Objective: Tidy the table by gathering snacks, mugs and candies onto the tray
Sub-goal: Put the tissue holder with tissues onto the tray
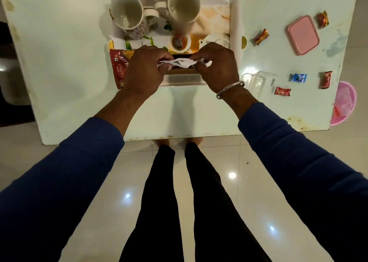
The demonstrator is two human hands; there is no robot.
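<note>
Both hands pinch a crumpled white wrapper point(180, 62): your left hand point(144, 68) grips one end, your right hand point(217, 66) the other, stretched over the tray's point(236, 22) near edge, likely so it drops inside. Two mugs point(127, 14) and a red snack packet point(119, 66) sit on the tray. Candies point(261, 36) lie scattered on the table point(59, 62) to the right, ungathered.

We see a fairly dim indoor scene lit from overhead: small hard glints of ceiling lights dot the glossy floor tiles point(232, 175), and a soft glare washes the far left corner of the white table point(59, 66). Wide-angle distortion splays the blue sleeves point(294, 148) at the lower corners. Detail is soft throughout, and the dark trousers point(207, 212) lose all texture.
</note>
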